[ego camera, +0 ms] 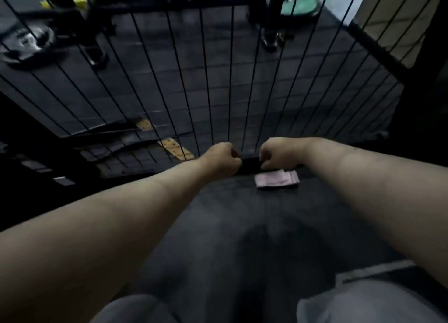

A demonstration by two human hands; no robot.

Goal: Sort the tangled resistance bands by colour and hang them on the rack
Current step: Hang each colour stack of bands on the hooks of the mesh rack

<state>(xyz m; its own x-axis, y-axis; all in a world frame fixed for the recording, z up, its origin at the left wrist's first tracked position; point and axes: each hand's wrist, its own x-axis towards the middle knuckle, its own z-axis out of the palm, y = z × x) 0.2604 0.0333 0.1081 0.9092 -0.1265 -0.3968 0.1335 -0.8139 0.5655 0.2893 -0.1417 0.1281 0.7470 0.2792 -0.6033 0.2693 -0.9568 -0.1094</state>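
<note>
Both my arms reach forward to the foot of a black wire grid rack [206, 85]. My left hand [221, 161] and my right hand [278, 154] are fisted on either end of a black band [251, 166], stretched between them just in front of the rack's lowest wires. A pink band [276, 179] lies folded flat on the dark floor, right below my right hand and apart from it. The scene is dim and blurred, so the black band's shape is hard to make out.
Behind the grid lie a weight plate [26, 43], black machine frames and a green pad [299, 6]. Tan perforated strips [175, 149] and dark bars rest on the floor at the left. A dark post [426, 63] stands at the right. My knees show at the bottom.
</note>
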